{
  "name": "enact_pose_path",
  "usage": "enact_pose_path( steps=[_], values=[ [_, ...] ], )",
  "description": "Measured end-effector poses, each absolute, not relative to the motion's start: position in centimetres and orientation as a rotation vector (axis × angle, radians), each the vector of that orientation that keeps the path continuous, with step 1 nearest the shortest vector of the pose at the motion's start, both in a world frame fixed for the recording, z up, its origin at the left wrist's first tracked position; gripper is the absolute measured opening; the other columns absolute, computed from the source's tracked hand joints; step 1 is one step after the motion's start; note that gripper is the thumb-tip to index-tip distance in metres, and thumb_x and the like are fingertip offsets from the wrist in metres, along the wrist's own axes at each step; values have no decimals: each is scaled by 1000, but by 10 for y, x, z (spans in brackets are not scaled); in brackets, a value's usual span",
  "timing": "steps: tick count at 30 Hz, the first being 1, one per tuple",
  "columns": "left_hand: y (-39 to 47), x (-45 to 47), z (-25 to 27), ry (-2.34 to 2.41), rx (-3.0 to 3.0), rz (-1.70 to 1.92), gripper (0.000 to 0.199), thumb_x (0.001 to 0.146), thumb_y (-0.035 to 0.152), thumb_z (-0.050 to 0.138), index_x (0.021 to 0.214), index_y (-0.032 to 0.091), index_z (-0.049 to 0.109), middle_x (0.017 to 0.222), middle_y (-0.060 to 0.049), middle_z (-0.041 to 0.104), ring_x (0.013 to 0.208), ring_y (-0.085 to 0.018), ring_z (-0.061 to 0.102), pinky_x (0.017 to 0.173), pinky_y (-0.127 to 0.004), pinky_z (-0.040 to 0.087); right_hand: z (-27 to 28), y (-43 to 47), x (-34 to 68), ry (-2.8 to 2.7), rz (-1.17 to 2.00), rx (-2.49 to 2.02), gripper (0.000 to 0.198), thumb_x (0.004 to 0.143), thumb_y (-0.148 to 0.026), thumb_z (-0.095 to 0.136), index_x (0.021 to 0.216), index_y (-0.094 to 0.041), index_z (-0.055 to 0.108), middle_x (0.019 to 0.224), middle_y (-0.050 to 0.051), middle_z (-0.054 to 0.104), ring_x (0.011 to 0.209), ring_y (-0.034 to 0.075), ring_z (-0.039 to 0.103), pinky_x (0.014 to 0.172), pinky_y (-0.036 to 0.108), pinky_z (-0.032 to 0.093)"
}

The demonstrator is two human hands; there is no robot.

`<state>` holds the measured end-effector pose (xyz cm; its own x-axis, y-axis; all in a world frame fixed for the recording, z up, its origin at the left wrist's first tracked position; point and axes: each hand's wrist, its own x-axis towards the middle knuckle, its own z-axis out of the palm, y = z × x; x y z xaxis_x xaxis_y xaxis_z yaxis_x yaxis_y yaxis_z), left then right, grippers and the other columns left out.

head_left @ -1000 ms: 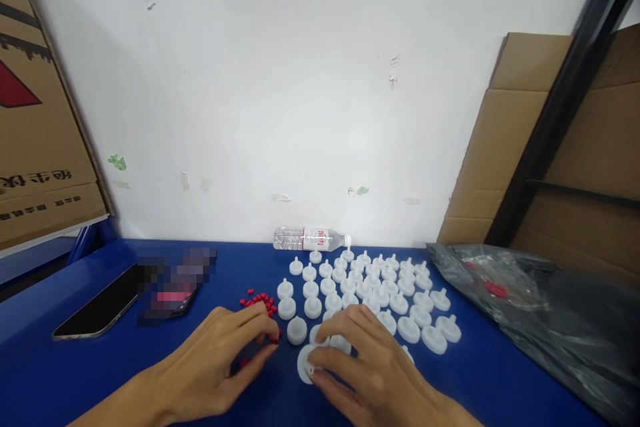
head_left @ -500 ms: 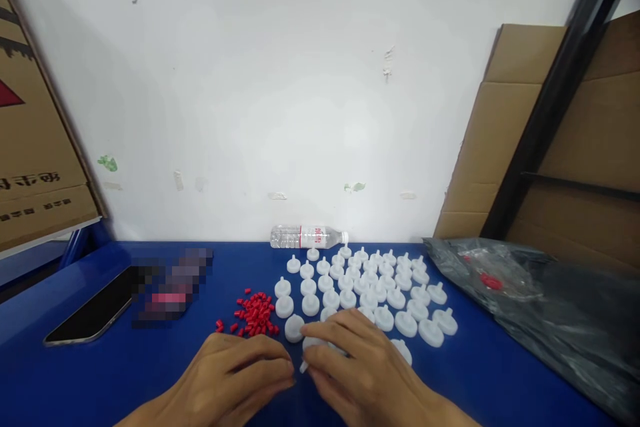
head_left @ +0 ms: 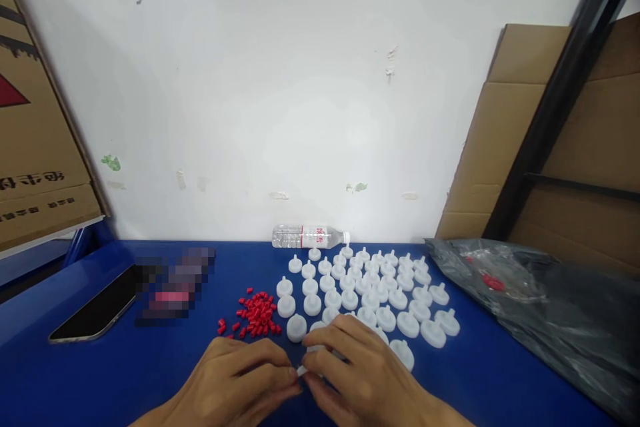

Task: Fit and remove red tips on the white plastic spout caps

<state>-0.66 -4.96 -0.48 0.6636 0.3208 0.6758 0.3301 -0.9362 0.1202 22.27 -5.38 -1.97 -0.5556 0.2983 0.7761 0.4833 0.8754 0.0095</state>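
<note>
My right hand (head_left: 353, 363) is closed around a white plastic spout cap (head_left: 301, 370). Its narrow tip points left, and most of its body is covered by my fingers. My left hand (head_left: 250, 373) is pinched, fingertips touching or very near that tip; whatever lies between them is hidden. Beyond my left hand is a loose pile of small red caps (head_left: 259, 313). Many more white spout caps (head_left: 369, 298) stand in loose rows past my right hand, most with spouts upward. One of them (head_left: 297, 328) sits just ahead of the gap between my hands.
Against the wall lies a clear plastic bottle (head_left: 310, 237). A phone (head_left: 95, 307) rests at the left, beside a pixelated item (head_left: 177, 283). Grey plastic sheeting (head_left: 560, 307) with a clear bag (head_left: 500, 277) of red pieces covers the right side. Cardboard (head_left: 495, 133) leans behind.
The spout tip in my right hand has come to my left fingertips, closing the gap between my hands. My left hand has shifted slightly right. The view has moved a little.
</note>
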Motion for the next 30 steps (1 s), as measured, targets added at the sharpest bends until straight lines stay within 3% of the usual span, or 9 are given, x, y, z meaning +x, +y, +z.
enact_pose_path(
  steps=[10,20,25,30],
  values=[
    [-45,-8,-11,-591,-2890,-1105,16,105,17,54,96,20,67,81,0,73,60,-11,70,53,-22,48,-23,-54,223,-2234,-247,-588,7,94,-11,58,93,-18,60,97,6,72,82,17,63,71,28,53],
    [-51,-5,-7,-557,-2821,-1180,17,107,29,52,99,22,66,82,2,77,61,-12,73,55,-23,51,-21,-54,222,-2232,-259,-516,6,94,-13,58,93,-18,60,93,5,70,78,16,61,69,27,51],
    [-45,-10,-10,-464,-2942,-1123,9,103,17,59,104,19,67,82,-1,76,62,-11,72,55,-19,52,-20,-55,224,-2230,-271,-517,5,93,-13,59,93,-17,61,96,4,71,79,16,61,69,28,52],
    [-43,-10,-7,-446,-3042,-1160,18,104,13,54,111,20,68,89,-3,76,67,-12,73,57,-18,53,-12,-57,227,-2246,-304,-562,10,96,-11,56,92,-17,63,103,5,73,82,16,63,70,28,53]
  ],
)
